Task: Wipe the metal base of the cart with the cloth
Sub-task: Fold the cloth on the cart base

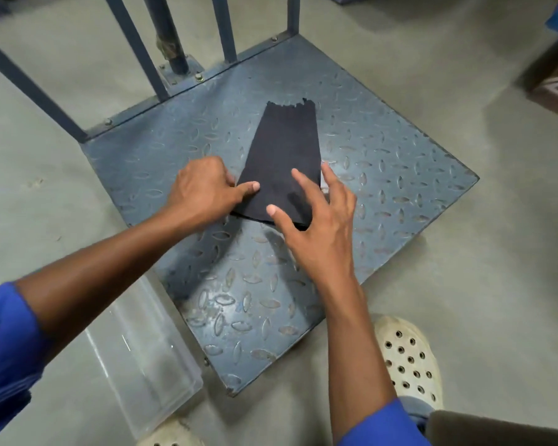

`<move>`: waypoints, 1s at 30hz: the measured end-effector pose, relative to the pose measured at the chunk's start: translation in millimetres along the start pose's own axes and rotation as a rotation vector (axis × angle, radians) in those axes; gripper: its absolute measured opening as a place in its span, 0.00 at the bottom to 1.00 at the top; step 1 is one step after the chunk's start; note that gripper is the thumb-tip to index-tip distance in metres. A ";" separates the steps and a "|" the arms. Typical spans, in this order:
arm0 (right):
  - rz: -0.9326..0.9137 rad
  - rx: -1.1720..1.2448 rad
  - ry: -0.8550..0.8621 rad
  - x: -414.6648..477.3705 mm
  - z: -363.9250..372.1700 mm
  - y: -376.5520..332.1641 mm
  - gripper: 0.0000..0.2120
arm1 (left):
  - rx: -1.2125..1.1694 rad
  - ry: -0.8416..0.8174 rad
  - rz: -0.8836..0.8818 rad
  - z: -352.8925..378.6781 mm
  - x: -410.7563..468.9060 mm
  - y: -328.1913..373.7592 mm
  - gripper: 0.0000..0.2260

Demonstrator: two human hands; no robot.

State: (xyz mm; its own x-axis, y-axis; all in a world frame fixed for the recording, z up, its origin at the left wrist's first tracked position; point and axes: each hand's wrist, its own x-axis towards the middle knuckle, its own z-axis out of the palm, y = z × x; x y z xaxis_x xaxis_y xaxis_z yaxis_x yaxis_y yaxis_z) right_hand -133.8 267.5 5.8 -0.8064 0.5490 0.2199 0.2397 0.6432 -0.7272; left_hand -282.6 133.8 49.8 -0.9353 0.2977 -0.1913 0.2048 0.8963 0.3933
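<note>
The left hand (203,185) pinches the near left edge of the dark cloth (284,149), thumb on top and fingers curled, apparently to anchor it. Just across from it the right hand (319,226) is spread wide over the near right corner, though I cannot tell whether its fingertips press the fabric. Beyond both hands the cloth lies flat on the blue metal base (384,162), probably being smoothed into a pad before wiping.
</note>
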 end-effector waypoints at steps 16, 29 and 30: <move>-0.104 0.114 -0.011 -5.9 -25.1 9.9 0.37 | -0.721 -0.545 -0.299 0.5 -18.3 11.9 0.12; -0.020 0.102 -0.423 4.9 -50.7 10.0 0.33 | -0.425 -0.545 -0.125 5.2 -37.8 18.3 0.22; -0.023 0.116 -0.393 5.9 -51.8 9.7 0.32 | -0.302 -0.496 -0.090 3.6 -38.1 20.1 0.25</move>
State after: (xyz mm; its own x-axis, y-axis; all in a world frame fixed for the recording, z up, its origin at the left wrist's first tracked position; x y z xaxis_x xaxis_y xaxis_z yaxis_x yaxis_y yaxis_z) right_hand -108.2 304.6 33.7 -0.9612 0.2756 -0.0118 0.1750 0.5761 -0.7985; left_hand -241.8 141.7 61.8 -0.6836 0.4084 -0.6049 -0.0284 0.8133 0.5812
